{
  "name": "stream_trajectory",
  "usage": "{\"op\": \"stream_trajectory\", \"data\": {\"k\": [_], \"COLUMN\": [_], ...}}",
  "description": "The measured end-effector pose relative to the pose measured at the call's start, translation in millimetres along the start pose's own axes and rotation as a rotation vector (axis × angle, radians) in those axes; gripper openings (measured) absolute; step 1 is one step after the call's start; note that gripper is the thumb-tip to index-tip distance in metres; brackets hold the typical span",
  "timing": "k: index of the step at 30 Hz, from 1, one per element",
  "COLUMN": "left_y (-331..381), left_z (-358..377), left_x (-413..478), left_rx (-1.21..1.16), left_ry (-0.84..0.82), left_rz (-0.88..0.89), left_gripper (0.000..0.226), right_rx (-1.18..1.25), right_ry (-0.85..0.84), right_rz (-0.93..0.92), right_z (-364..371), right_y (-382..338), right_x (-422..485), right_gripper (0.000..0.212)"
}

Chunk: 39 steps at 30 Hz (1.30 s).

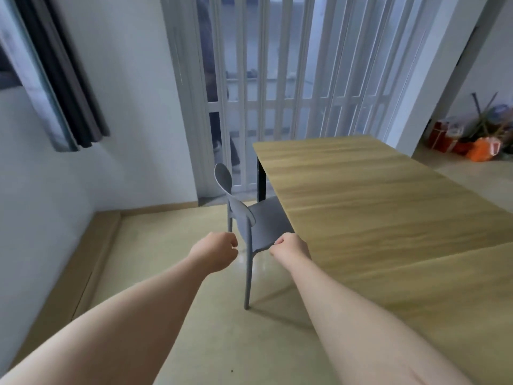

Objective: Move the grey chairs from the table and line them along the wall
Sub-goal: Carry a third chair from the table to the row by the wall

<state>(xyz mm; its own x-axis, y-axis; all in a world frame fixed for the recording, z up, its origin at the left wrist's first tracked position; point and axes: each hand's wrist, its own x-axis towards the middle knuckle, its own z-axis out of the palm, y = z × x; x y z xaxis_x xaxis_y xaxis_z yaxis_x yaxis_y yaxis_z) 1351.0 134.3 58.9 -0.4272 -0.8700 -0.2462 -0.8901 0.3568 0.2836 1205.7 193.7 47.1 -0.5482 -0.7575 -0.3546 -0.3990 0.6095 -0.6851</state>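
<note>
Beside the worktop (388, 204), chair (263, 220) stood half tucked under. Left grip (219, 252) fisted, holding nothing, near backrest; right grip (290, 250) closed on seat edge.

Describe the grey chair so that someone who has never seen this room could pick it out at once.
Find the long wooden table. At its left edge stands the grey chair, seat tucked partly under the top. It is the only chair in view, with a rounded backrest.

head camera looks forward and down, close over both forearms toward the folding door (277, 79).
</note>
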Motion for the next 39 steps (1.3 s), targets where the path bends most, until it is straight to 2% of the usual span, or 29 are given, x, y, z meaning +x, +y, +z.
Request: {"op": "stream_trajectory", "data": {"k": [7, 11, 15, 19, 22, 24, 28, 32, 36, 39], "left_y": [-4, -30, -58, -86, -106, -119, -133, -138, -135, -126], "left_z": [-40, -49, -55, -54, -53, -53, -49, -37, -32, -29], "left_x": [138, 199, 270, 353, 412, 447, 492, 527, 531, 530], "left_rx": [0.057, 0.045, 0.014, 0.168, 0.409, 0.539, 0.618, 0.792, 0.878, 0.857], "left_ry": [-0.001, -0.013, -0.010, -0.060, -0.145, -0.198, -0.277, -0.297, -0.333, -0.401], "left_rz": [0.026, 0.002, 0.016, 0.211, 0.410, 0.516, 0.675, 0.831, 0.827, 0.704], "left_gripper": [0.030, 0.031, 0.037, 0.048, 0.051, 0.049, 0.044, 0.038, 0.030, 0.023], "right_rx": [-0.069, -0.097, -0.141, -0.121, -0.149, -0.147, -0.103, -0.199, -0.292, -0.336], "right_ry": [-0.024, -0.098, -0.136, -0.177, -0.208, -0.203, -0.079, -0.034, -0.057, -0.070], "right_rz": [0.018, 0.007, 0.002, 0.051, 0.102, 0.155, 0.250, 0.224, 0.198, 0.176], "right_z": [-1, 23, 55, 96, 128, 146, 163, 175, 177, 175], "right_y": [-66, -99, -128, -158, -177, -192, -207, -209, -210, -209], "right_x": [136, 185, 238, 290, 323, 341, 367, 379, 382, 380], "right_gripper": [0.009, 0.022, 0.018, 0.037, 0.030, 0.034, 0.029, 0.024, 0.025, 0.010]}}
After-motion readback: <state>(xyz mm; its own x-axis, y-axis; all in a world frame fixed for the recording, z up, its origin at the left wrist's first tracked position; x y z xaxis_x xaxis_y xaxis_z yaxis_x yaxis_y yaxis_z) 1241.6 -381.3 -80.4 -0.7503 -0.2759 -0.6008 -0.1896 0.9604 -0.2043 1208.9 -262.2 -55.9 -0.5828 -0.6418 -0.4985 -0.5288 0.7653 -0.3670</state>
